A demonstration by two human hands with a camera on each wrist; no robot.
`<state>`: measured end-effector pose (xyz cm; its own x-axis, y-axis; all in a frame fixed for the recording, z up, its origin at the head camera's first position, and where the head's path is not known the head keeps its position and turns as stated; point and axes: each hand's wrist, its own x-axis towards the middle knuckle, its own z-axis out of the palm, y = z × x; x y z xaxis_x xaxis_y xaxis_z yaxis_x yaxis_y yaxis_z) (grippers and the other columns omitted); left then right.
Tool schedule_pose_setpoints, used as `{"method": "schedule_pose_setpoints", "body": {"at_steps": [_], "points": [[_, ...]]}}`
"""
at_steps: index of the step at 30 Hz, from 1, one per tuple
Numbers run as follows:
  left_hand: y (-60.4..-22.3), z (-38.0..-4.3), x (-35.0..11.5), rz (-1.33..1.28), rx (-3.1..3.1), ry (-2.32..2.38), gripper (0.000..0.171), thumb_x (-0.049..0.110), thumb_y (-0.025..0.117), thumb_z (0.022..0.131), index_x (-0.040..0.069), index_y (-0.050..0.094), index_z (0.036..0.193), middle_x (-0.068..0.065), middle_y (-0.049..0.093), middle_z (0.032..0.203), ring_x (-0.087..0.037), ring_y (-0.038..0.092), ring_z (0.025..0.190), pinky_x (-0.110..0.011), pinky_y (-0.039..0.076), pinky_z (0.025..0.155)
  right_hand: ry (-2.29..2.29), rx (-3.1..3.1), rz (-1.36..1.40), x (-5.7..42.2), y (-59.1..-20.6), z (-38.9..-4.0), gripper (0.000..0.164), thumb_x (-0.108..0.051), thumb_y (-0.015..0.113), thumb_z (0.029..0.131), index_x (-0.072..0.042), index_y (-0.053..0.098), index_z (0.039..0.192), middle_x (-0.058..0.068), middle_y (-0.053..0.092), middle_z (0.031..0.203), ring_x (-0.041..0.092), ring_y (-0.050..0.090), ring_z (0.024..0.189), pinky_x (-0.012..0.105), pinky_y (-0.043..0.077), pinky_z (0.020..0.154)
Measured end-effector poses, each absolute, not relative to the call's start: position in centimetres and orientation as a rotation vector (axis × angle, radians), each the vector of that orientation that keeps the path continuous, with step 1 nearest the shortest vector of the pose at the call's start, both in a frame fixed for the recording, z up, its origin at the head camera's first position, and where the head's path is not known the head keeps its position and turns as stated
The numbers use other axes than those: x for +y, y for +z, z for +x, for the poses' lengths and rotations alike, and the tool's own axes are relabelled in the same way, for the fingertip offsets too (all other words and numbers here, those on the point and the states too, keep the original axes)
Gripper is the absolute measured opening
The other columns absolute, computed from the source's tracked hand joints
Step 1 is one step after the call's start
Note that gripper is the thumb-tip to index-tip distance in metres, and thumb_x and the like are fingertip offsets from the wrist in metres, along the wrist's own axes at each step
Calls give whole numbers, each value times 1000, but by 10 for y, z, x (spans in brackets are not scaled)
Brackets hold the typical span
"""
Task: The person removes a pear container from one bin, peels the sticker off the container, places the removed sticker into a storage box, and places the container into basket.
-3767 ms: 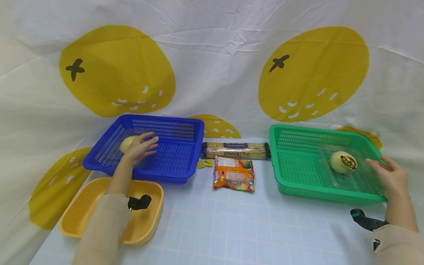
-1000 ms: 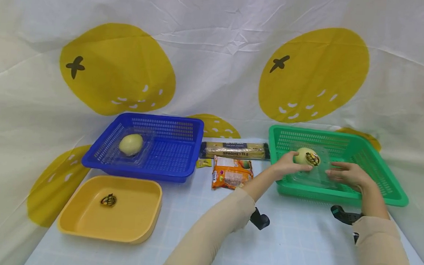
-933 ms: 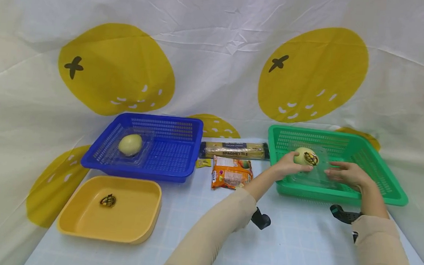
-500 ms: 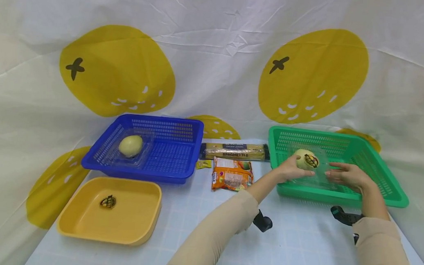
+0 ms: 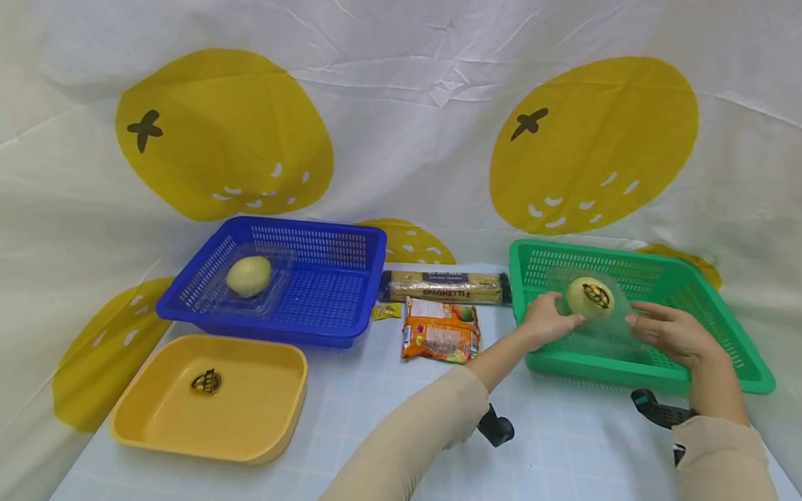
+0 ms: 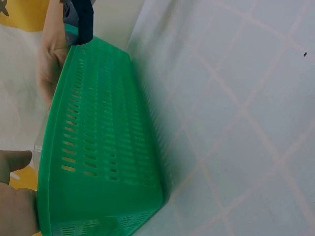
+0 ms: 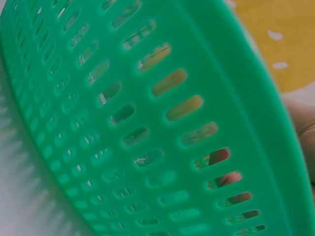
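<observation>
Inside the green basket point(image 5: 595, 367) is a clear plastic box point(image 5: 611, 335), a pale yellow, round fruit or vegetable point(image 5: 584, 304) within it and a dark round sticker showing over that. My left hand point(image 5: 544, 323) grips the box's left side; in the left wrist view its thumb point(image 6: 17, 160) meets the clear edge above the basket rim. On the right side, my right hand point(image 5: 674, 334) holds the box with its fingertips. The basket wall point(image 7: 147, 123) hides most of this hand in the right wrist view. Some fingers are hidden in each view.
At left stands a blue basket point(image 5: 325, 331) with a similar clear box and pale round item. Before it is a yellow tray point(image 5: 242, 418) bearing a dark sticker point(image 5: 206, 381). Between the baskets lie a spaghetti pack point(image 5: 443, 286), an orange packet point(image 5: 441, 331) and a small yellow sachet point(image 5: 387, 311).
My left hand came from the blue basket to the green one, and my right hand left its right rim. Over the last half second the box has shifted slightly right and tilted.
</observation>
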<state>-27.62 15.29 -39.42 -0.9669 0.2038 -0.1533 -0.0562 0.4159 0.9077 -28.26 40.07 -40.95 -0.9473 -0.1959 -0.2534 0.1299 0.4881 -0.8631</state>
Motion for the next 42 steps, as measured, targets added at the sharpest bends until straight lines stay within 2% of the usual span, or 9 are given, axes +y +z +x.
{"method": "schedule_pose_setpoints", "body": {"at_steps": [5,8,12,14,18,26,30,35,42], "points": [[-394,-274,152,156,2482,1600,58,29,73,82,12,52,134,1,64,114,-13,58,105,-26,52,77,-1587,2354,-24,402,-406,-280,79,-35,52,96,1,5,149,-22,42,109,-19,46,88,57,18,107],[-394,-273,151,177,2473,1652,59,30,74,82,12,53,133,3,62,117,-11,58,104,-24,52,77,-1695,2311,-36,403,-405,-277,76,-28,52,97,0,4,149,-28,43,106,-15,47,90,37,36,105],[-396,-271,148,199,2401,1797,56,27,76,80,11,56,131,6,61,113,-4,59,86,-20,50,66,-1857,2222,-48,401,-404,-273,73,-20,52,97,-4,4,150,-18,41,118,-6,46,92,11,41,74],[-398,-271,147,216,2333,1905,55,23,76,80,9,57,129,5,62,111,-2,57,74,-19,48,59,-1908,2183,-32,399,-403,-270,72,-20,53,97,-9,6,151,-9,34,129,-6,45,93,11,41,73],[-402,-271,144,263,2214,2102,50,18,77,79,7,61,125,5,62,107,1,52,64,-18,45,52,-2025,2113,14,394,-397,-263,65,-18,54,96,-21,19,151,-9,33,131,-9,49,95,10,43,73],[-401,-266,133,378,1954,2397,46,8,77,77,1,62,121,12,60,95,1,54,65,-15,45,55,-2266,2007,9,378,-379,-249,50,-10,60,92,-28,48,137,-16,49,113,-1,56,90,14,50,72],[-393,-259,120,443,1851,2454,46,4,75,78,-1,61,122,1,64,103,0,57,70,-14,47,60,-2319,2007,-46,367,-370,-242,39,-8,59,92,-28,58,126,-14,54,110,3,55,79,15,48,62],[-385,-252,97,492,1803,2413,48,1,71,81,-1,57,126,-13,62,116,-2,58,76,-17,51,68,-2329,2026,-71,351,-360,-231,36,-9,59,92,-26,59,123,-12,58,105,5,52,72,16,43,53],[-380,-237,68,500,1740,2409,46,-3,69,81,1,58,126,-8,64,115,-4,60,81,-20,53,73,-2318,2072,-117,328,-356,-215,33,-10,58,93,-29,61,120,-12,56,104,2,51,75,13,41,55]]}}
